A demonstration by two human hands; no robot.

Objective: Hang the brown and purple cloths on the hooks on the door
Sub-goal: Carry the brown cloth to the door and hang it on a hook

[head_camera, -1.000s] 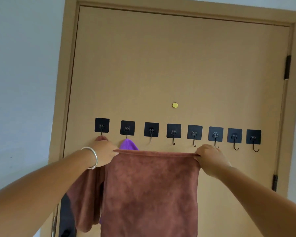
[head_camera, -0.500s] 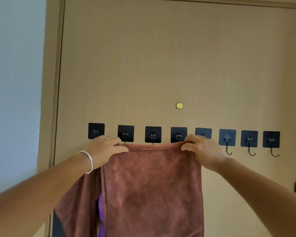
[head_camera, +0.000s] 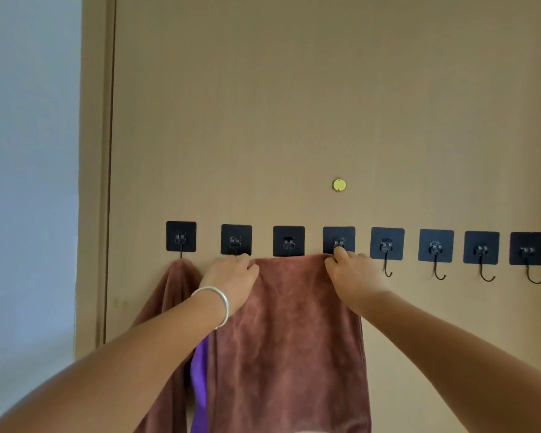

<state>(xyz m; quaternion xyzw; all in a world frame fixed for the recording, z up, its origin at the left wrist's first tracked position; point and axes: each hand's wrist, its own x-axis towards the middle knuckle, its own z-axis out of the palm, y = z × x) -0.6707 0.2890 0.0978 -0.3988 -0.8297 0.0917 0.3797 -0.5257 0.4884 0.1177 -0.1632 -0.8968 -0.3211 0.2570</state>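
Both hands pinch the top hem of the brown cloth (head_camera: pixel 288 332) at the centre of the frame. Left hand (head_camera: pixel 231 282), fingers curled over the hem just below the second hook plate from the left; a silver bangle (head_camera: pixel 214 303) circles its wrist. Right hand (head_camera: pixel 352 276), fingers curled on the hem at the fourth hook plate (head_camera: pixel 339 240), one fingertip raised against the plate's lower edge. Between the two hands the hem runs level, touching the lower edges of the second, third and fourth plates, and the cloth falls flat from there to the bottom edge of the frame.

A second brown cloth (head_camera: pixel 177 285) hangs in a bunched fold from the leftmost hook (head_camera: pixel 181 236), at centre left. The purple cloth (head_camera: pixel 200 379) shows only as a narrow strip between the two brown cloths, in the lower centre; its point of suspension is hidden behind the left forearm and the brown cloth.

Eight black square hook plates form a row across the door (head_camera: pixel 294 104). The four at the right, from the fifth hook (head_camera: pixel 387 254) onward, carry bare curved hooks. A small round brass disc (head_camera: pixel 339 185) sits on the door above the fourth plate. The door frame (head_camera: pixel 96 182) and a pale wall (head_camera: pixel 28 182) fill the left of the frame.
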